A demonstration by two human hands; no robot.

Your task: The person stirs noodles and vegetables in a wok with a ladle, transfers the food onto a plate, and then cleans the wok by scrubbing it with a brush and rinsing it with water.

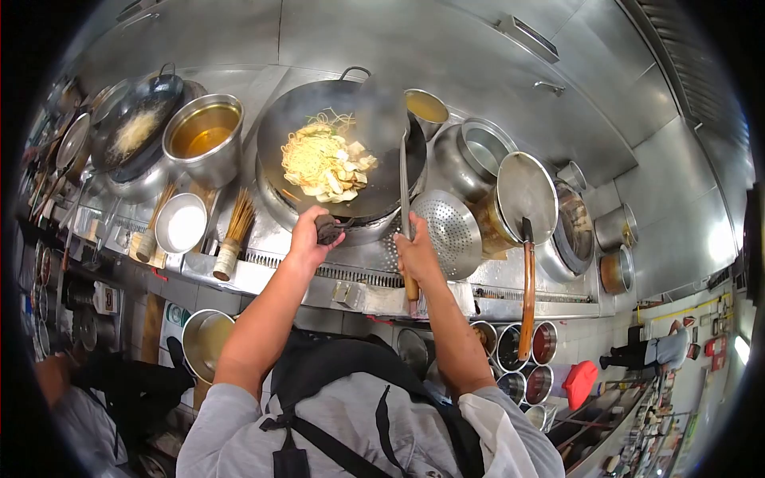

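My left hand (pixel 313 232) is closed around the near handle of a large wok (pixel 276 119), with a dark cloth (pixel 327 229) bunched in the grip. Inside the wok lies a heap of yellow noodles (pixel 309 159) with pale chunks and a few green strands. My right hand (pixel 417 248) grips a long metal wok utensil (pixel 404 179) with a wooden handle end, held along the wok's right side. Its far end is blurred at the rim, so I cannot tell whether it is a ladle or a spatula. Just right of this hand sits a perforated strainer (pixel 446 231).
Left of the wok stand a pot of amber liquid (pixel 209 131), a white-filled bowl (pixel 181 224), a bamboo brush (pixel 236 235) and another wok (pixel 111 131). A wooden-handled mesh strainer (pixel 527 195) rests on a pot at right. Co-workers stand at left (pixel 103 398) and far right (pixel 665 350).
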